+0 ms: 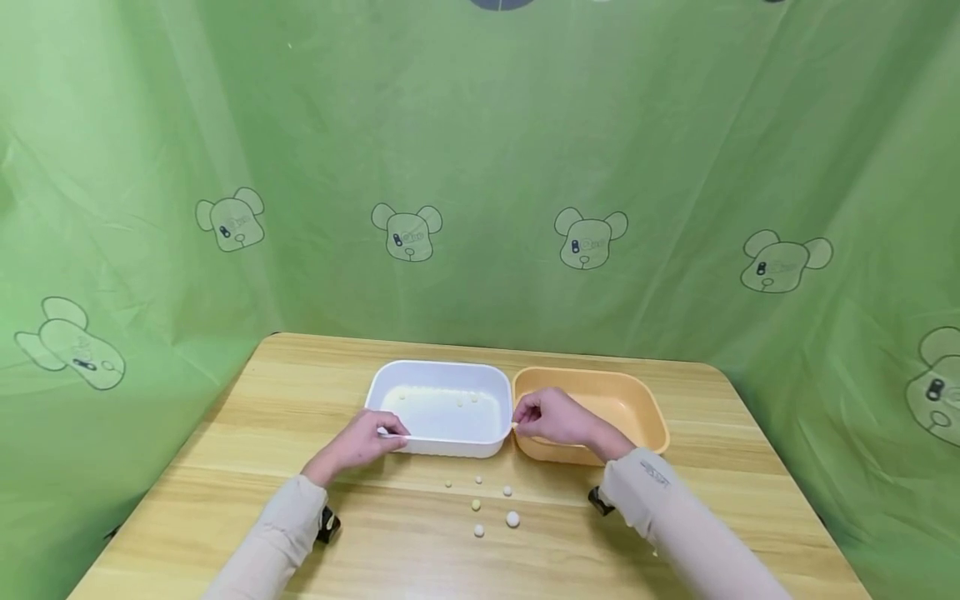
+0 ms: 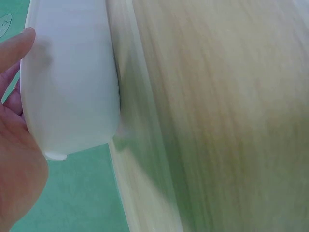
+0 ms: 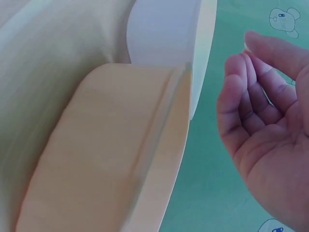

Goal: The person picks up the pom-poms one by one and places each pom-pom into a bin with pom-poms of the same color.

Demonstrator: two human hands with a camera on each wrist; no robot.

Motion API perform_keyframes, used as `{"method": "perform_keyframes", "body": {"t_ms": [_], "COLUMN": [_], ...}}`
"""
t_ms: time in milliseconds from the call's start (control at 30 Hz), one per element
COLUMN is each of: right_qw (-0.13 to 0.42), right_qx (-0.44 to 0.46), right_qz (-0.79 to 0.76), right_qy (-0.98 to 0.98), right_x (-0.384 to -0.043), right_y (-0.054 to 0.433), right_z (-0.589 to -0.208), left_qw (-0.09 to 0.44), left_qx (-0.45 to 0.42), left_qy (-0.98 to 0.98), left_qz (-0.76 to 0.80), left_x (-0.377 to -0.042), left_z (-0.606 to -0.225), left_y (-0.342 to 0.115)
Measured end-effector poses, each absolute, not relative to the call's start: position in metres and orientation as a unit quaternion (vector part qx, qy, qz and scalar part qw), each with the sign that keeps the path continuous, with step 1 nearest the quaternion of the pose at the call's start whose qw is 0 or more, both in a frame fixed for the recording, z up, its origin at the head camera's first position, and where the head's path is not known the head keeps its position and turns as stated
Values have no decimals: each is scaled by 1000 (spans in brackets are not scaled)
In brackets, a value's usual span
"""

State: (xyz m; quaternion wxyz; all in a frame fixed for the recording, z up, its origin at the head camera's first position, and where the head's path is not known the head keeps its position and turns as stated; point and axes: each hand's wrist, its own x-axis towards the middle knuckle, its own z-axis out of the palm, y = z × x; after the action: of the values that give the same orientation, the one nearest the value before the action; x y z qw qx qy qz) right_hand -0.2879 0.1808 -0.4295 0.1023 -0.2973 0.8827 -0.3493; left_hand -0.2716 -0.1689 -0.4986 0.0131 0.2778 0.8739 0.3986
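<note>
My left hand (image 1: 365,437) grips the near left rim of a white plastic basin (image 1: 450,447); in the left wrist view its thumb (image 2: 19,47) lies over the rim. Three tiny yellowish balls lie on the basin floor, one of them a pale ball (image 1: 460,403). Just to the right stands an orange basin (image 1: 651,417). Above its left end, by the two adjoining rims, my right hand (image 1: 557,417) pinches a tiny pale yellowish ball (image 3: 247,49) between thumb and fingertips. Most of that ball is hidden by the fingers.
In front of the basins, several small balls lie scattered on the wooden table (image 1: 390,550), among them a larger white ball (image 1: 513,519) and a yellow ball (image 1: 476,505). A green curtain (image 1: 480,300) with bear-head prints hangs behind the table and at both sides.
</note>
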Motion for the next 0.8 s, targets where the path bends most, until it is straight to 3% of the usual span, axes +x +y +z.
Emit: {"method": "perform_keyframes", "body": {"t_ms": [367, 800], "right_qw": [58, 67], "right_qx": [-318, -270], "right_qz": [-272, -260], "right_qy": [906, 925], "right_x": [-312, -332], "right_y": [162, 156], "right_z": [-431, -438], "left_qw": [6, 5], "left_qx": [282, 285], "left_qy": [874, 873], "left_qz": [397, 396], "left_x": [-273, -272], "left_z": [-501, -500], "left_y": [-170, -170]}}
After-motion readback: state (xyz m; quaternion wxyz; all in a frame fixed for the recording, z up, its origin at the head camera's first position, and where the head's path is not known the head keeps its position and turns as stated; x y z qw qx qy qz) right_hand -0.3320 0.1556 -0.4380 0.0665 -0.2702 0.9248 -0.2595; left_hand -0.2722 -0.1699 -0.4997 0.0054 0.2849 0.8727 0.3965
